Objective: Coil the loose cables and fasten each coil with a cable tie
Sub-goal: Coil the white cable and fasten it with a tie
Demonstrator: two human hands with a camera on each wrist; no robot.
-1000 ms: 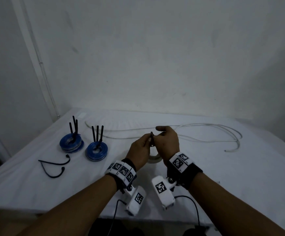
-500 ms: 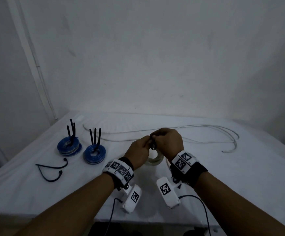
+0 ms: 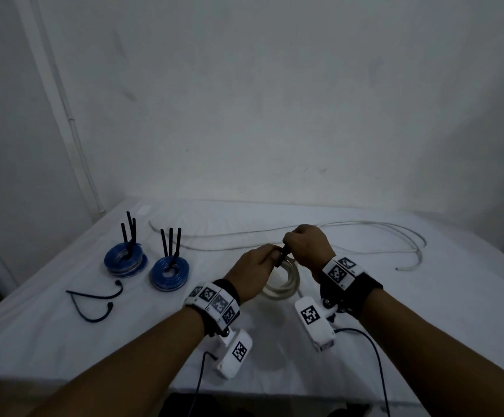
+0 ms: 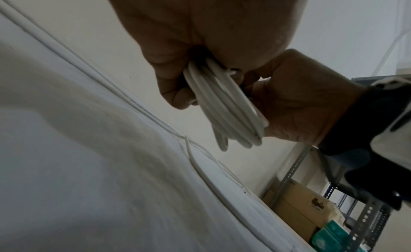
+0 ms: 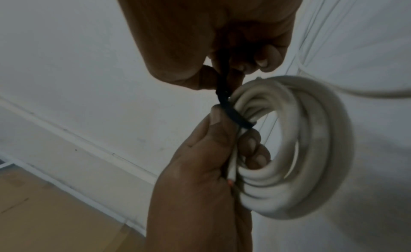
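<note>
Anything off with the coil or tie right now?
Nothing stands out. The left hand grips the white coil; the right hand pinches the black tie wrapped around it.

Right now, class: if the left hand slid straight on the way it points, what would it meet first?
Most likely the right hand, directly ahead of the left hand and already close, both at the tie on the white coil. Past that lies the loose cable; depth is unclear.

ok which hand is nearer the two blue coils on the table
Left. The left hand grips the white coil just right of the nearer blue coil; the right hand, pinching the black tie, lies farther right.
</note>
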